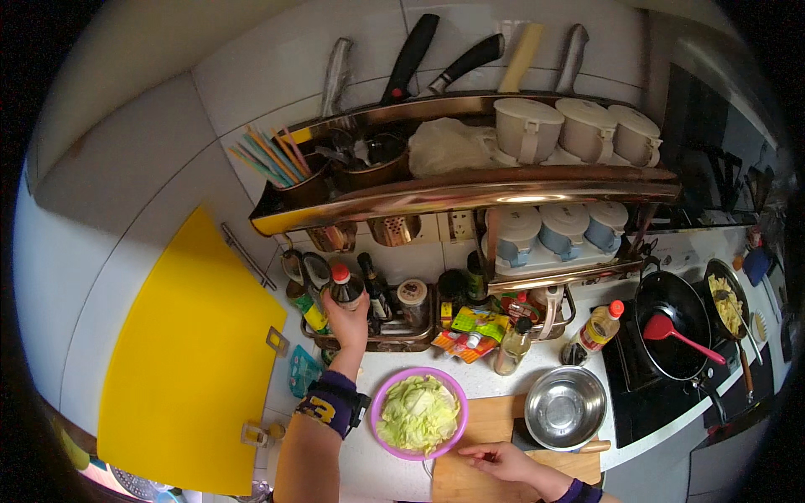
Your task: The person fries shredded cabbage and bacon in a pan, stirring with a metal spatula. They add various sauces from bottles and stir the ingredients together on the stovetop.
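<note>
My left hand (349, 317) reaches into the metal rack and grips a dark bottle with a red cap (344, 286). Beneath that arm, to its right, a pink plastic basket (375, 422) holds torn cabbage leaves (418, 415). My right hand (500, 462) hovers at the basket's lower right, over a wooden cutting board (481, 418), with nothing in it and its fingers loosely apart. A steel bowl (566, 409) sits partly on the board, beside a dark blade (521, 434) with a wooden handle (595, 446).
A two-tier shelf (465, 195) with knives and lidded containers overhangs the counter. Glass bottle (514, 346) and red-capped bottle (590, 333) stand near the bowl. A wok (670, 295) with a red spatula (663, 328) and a pan of food (726, 302) occupy the cooktop. A yellow board (188, 377) is at left.
</note>
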Demonstrator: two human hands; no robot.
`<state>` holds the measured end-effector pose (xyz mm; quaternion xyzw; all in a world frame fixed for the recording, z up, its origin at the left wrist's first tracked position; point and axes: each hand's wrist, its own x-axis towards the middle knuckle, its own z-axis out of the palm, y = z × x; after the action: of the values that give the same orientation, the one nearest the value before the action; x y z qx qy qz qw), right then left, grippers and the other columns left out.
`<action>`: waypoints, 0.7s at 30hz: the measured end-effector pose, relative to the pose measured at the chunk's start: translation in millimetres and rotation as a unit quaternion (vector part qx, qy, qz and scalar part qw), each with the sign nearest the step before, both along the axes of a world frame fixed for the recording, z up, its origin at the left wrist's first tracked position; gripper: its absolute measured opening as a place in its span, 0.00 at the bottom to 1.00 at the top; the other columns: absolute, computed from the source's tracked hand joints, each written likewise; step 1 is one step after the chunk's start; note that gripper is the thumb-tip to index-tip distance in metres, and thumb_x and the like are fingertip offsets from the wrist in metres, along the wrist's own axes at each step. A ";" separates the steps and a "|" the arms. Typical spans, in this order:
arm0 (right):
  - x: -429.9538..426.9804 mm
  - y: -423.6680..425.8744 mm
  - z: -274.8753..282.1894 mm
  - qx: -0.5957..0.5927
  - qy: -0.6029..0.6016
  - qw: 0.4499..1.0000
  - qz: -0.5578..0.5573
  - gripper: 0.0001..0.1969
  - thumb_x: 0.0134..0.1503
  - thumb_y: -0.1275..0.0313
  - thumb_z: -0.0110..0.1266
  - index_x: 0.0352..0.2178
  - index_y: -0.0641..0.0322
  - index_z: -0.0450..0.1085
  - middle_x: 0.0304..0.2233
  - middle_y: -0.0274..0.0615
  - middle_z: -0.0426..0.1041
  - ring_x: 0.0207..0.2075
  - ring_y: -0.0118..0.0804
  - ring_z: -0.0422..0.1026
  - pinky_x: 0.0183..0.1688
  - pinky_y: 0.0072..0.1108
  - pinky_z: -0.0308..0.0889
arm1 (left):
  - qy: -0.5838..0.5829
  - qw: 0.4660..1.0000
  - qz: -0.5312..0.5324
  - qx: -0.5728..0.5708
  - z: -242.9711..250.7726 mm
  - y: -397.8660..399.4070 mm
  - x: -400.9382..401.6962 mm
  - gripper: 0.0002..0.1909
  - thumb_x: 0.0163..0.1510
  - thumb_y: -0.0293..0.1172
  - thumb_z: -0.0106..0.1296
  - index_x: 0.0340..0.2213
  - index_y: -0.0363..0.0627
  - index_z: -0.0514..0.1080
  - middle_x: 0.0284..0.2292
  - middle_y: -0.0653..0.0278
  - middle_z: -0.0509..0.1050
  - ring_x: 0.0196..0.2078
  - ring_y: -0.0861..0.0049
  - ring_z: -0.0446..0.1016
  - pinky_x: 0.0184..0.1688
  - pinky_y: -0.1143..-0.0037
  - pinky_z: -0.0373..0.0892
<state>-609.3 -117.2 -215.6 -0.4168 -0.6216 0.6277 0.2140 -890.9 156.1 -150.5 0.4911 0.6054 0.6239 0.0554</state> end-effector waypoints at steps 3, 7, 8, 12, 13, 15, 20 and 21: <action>2.8 -6.5 -7.7 0.018 0.009 0.999 -0.030 0.15 0.52 0.75 0.47 0.43 0.56 0.66 0.27 0.29 0.70 0.27 0.17 0.63 0.33 0.12 0.60 | 0.042 0.999 -0.023 0.011 -11.8 -6.9 -2.7 0.39 0.37 0.38 0.60 0.47 0.34 0.54 0.44 0.44 0.62 0.46 0.54 0.63 0.46 0.66 0.61; 9.8 -9.4 -11.7 0.030 0.032 0.998 -0.050 0.15 0.51 0.72 0.49 0.43 0.54 0.67 0.24 0.31 0.70 0.24 0.19 0.62 0.30 0.14 0.61 | 0.072 0.997 -0.036 -0.012 -10.8 -23.2 5.6 0.38 0.35 0.37 0.61 0.46 0.36 0.55 0.42 0.46 0.63 0.45 0.56 0.64 0.46 0.67 0.61; 11.4 -11.0 -12.1 0.027 0.035 0.998 -0.049 0.15 0.51 0.72 0.49 0.43 0.54 0.67 0.24 0.31 0.70 0.24 0.20 0.63 0.30 0.14 0.61 | 0.057 0.995 -0.077 0.012 -8.5 -27.8 9.2 0.38 0.35 0.36 0.61 0.46 0.36 0.55 0.42 0.47 0.63 0.44 0.58 0.64 0.46 0.68 0.61; 16.6 -11.7 -7.7 0.007 -0.010 1.000 -0.023 0.17 0.52 0.76 0.48 0.45 0.56 0.65 0.30 0.30 0.71 0.31 0.19 0.67 0.38 0.13 0.61 | 0.098 0.983 -0.124 0.095 13.9 -37.1 22.3 0.38 0.33 0.31 0.63 0.45 0.37 0.56 0.41 0.52 0.63 0.43 0.64 0.65 0.45 0.72 0.61; 18.0 -11.4 -5.1 0.018 -0.015 0.999 -0.024 0.17 0.51 0.76 0.48 0.45 0.56 0.65 0.29 0.30 0.71 0.31 0.19 0.67 0.37 0.13 0.62 | 0.105 0.979 -0.133 0.110 25.5 -47.6 29.3 0.38 0.33 0.30 0.63 0.45 0.36 0.55 0.41 0.52 0.63 0.43 0.65 0.65 0.45 0.72 0.61; 20.3 -10.6 0.4 0.041 -0.022 0.999 -0.029 0.17 0.51 0.75 0.49 0.45 0.56 0.64 0.27 0.30 0.70 0.29 0.19 0.66 0.35 0.13 0.62 | 0.119 0.972 -0.151 0.137 47.5 -68.9 42.1 0.39 0.32 0.28 0.63 0.45 0.36 0.55 0.41 0.53 0.63 0.43 0.67 0.65 0.45 0.73 0.61; 34.0 -6.8 58.0 0.113 0.000 0.989 -0.097 0.21 0.50 0.72 0.52 0.47 0.57 0.61 0.28 0.32 0.68 0.27 0.23 0.66 0.32 0.15 0.63 | 0.001 0.953 -0.284 0.106 114.2 -133.6 89.7 0.37 0.32 0.28 0.62 0.43 0.37 0.55 0.39 0.59 0.63 0.42 0.74 0.64 0.45 0.74 0.61; 37.7 -7.0 71.7 0.128 0.008 0.985 -0.113 0.22 0.49 0.72 0.52 0.48 0.57 0.61 0.29 0.34 0.68 0.28 0.24 0.67 0.31 0.16 0.63 | -0.029 0.945 -0.314 0.084 122.7 -145.8 99.2 0.36 0.32 0.27 0.62 0.43 0.37 0.55 0.39 0.59 0.63 0.42 0.75 0.64 0.45 0.74 0.61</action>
<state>-571.6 -124.2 -143.9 -0.4489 -0.6439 0.5182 0.3397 -791.7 10.3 -27.9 0.6409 0.3637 0.6376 0.2247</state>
